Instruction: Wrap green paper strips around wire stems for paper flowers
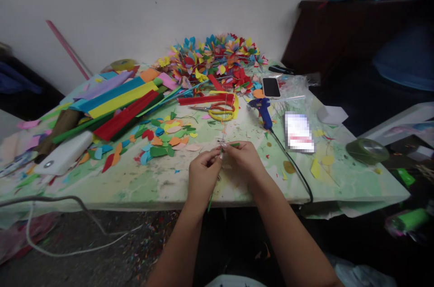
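Observation:
My left hand (pixel 203 176) and my right hand (pixel 246 160) meet over the front middle of the table, fingertips pinched close together. My left fingers are closed on a thin wire stem (pixel 224 131), which rises from the pinch. The fingers of my right hand are closed on a narrow green strip (pixel 234 144) beside the stem. A green length (pixel 209 202) hangs below my left hand near the table edge. Just beyond the hands lie scissors (pixel 222 112) with yellow and orange handles. To their right rests a blue glue gun (pixel 262 110) with a black cord.
Paper flowers (pixel 217 56) heap against the wall. Coloured paper strips (pixel 118 101) and cut petals (pixel 169 138) cover the left side. A white box-like device (pixel 64 153) lies there too. Rightward are a phone (pixel 271 87), a blurred-out screen (pixel 300 132) and a green tape roll (pixel 368 151).

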The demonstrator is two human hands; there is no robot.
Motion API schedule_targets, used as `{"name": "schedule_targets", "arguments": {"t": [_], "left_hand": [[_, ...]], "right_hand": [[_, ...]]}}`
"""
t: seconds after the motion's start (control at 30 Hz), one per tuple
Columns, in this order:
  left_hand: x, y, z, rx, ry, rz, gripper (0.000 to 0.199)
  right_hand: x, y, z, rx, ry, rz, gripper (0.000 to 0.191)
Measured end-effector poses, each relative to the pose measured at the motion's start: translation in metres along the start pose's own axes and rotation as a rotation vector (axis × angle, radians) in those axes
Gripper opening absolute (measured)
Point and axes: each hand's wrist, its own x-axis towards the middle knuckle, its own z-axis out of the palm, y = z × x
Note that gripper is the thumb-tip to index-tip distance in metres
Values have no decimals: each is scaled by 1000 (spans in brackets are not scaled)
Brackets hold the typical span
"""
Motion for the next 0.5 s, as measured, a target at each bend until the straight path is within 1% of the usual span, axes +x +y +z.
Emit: {"name": "schedule_targets", "arguments": {"t": [0.1,0.3,0.4,0.5], "left_hand": [[-1,-1,0,41,-5,25,22],[-2,-2,-1,361,-6,221,26],[-4,-1,-1,515,-10,322,28],[-4,0,0,553,-3,361,29]], "right_hand": [[1,1,-1,-57,25,0,31],[2,1,-1,-148,93,-16,25],[1,1,0,-162,110,-35,26],[1,0,0,-168,128,-47,28]]}}
